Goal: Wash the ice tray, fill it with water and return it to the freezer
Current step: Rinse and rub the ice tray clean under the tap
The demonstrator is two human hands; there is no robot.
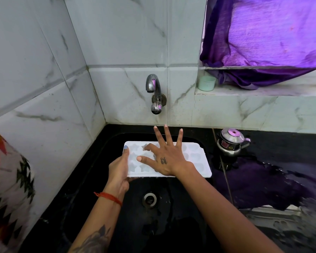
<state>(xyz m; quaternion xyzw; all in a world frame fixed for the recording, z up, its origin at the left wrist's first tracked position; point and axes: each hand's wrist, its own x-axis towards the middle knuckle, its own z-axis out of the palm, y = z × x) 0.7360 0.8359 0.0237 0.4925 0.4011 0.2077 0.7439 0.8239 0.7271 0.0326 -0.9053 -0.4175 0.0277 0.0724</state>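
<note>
Left hand grips ice tray edge; right hand spread above.

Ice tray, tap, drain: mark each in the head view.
ice tray (195,157), head view, on its bare right part with the moulded cells.
tap (154,84), head view, on the curved chrome spout.
drain (150,199), head view, on the metal ring in the sink floor.
</note>
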